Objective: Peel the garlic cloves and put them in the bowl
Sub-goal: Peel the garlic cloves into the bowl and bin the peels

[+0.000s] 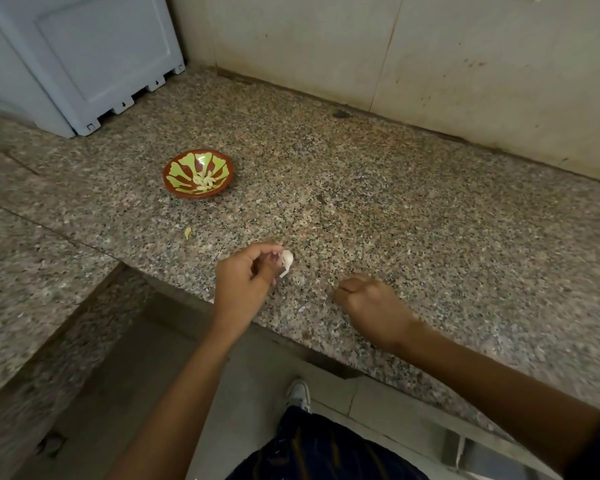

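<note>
A red bowl with a green pattern (176, 168) stands on the granite counter (395, 209), up and left of my hands. Several peeled garlic cloves (205, 180) lie in its bottom. My left hand (245, 278) pinches a white garlic piece with papery skin (287, 260) at its fingertips, just above the counter near the front edge. My right hand (369, 303) hovers to the right with fingers curled; whether it holds anything is hidden. A small scrap of garlic (187, 233) lies on the counter between the bowl and my left hand.
A pale blue-grey appliance (84, 64) stands at the back left corner. A tiled wall (430, 64) runs along the counter's back. Below the counter's front edge are the floor, my shoe (298, 393) and my striped clothing.
</note>
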